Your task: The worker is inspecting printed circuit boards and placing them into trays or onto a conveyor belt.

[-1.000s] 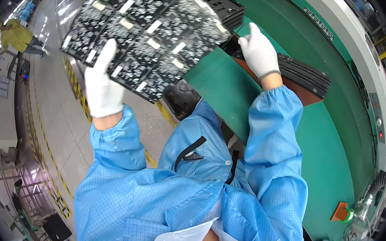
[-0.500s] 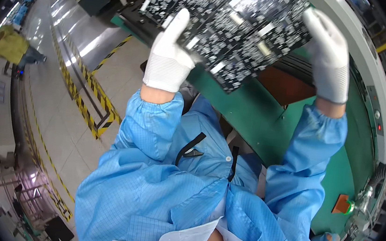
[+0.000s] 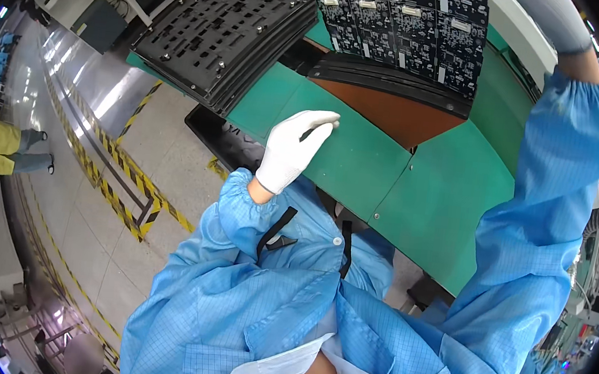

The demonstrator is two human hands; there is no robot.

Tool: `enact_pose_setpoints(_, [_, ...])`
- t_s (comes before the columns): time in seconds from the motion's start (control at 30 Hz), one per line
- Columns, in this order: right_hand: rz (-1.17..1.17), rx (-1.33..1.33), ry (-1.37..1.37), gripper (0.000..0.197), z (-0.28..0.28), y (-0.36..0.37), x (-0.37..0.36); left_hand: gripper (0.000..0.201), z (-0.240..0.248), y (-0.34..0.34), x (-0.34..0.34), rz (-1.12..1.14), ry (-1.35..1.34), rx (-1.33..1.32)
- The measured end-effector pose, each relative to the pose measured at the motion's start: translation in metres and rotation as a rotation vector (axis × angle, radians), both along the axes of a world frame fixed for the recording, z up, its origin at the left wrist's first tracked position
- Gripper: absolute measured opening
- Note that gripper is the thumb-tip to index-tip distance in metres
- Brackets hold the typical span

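Currently, the white-gloved left hand (image 3: 292,150) hangs empty, fingers loosely extended, over the green bench (image 3: 423,193) near its front edge. The white-gloved right hand (image 3: 551,20) is raised beside the black panel of circuit boards (image 3: 404,23); its grip cannot be determined.

We are seeing the trays (image 3: 228,33) stacking at the table's (image 3: 416,192) far left, the panel (image 3: 404,23) hanging to their right above it, and the left hand (image 3: 292,150) hovering over its near edge.
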State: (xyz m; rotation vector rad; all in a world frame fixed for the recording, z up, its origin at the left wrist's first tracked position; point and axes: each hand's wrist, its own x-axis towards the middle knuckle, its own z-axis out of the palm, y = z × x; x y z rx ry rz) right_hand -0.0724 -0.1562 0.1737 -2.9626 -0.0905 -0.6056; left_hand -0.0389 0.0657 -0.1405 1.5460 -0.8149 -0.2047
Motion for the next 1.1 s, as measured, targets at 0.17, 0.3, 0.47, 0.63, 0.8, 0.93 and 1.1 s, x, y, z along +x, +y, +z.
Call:
enact_pose_setpoints(0.17, [-0.063, -0.075, 0.092, 0.038, 0.003, 0.005, 0.017, 0.024, -0.002, -0.001, 0.001, 0.000, -0.056, 0.011])
enact_pose_setpoints(0.3, [-0.074, -0.015, 0.133, 0.037, 0.003, 0.006, 0.023, 0.024, -0.002, 0.001, 0.001, 0.010, -0.081, 0.025])
enact_pose_setpoints(0.47, [-0.013, -0.122, 0.123, 0.035, 0.005, -0.004, 0.026, 0.024, -0.001, 0.000, 0.001, 0.000, -0.093, 0.017])
enact_pose_setpoints(0.63, [-0.027, -0.120, 0.150, 0.036, 0.007, -0.003, 0.026, 0.024, -0.001, 0.000, -0.001, 0.009, -0.088, 0.016])
enact_pose_setpoints(0.8, [-0.048, -0.133, 0.154, 0.036, -0.001, -0.005, 0.031, 0.024, 0.003, 0.000, -0.003, 0.021, -0.091, 0.033])
enact_pose_setpoints(0.93, [-0.003, -0.006, 0.204, 0.034, 0.000, -0.003, 0.030, 0.023, 0.005, 0.000, -0.007, 0.034, -0.091, 0.041])
enact_pose_setpoints(1.1, [0.051, -0.058, 0.127, 0.027, -0.005, 0.015, 0.013, 0.022, 0.004, -0.005, -0.007, 0.027, -0.114, 0.026])
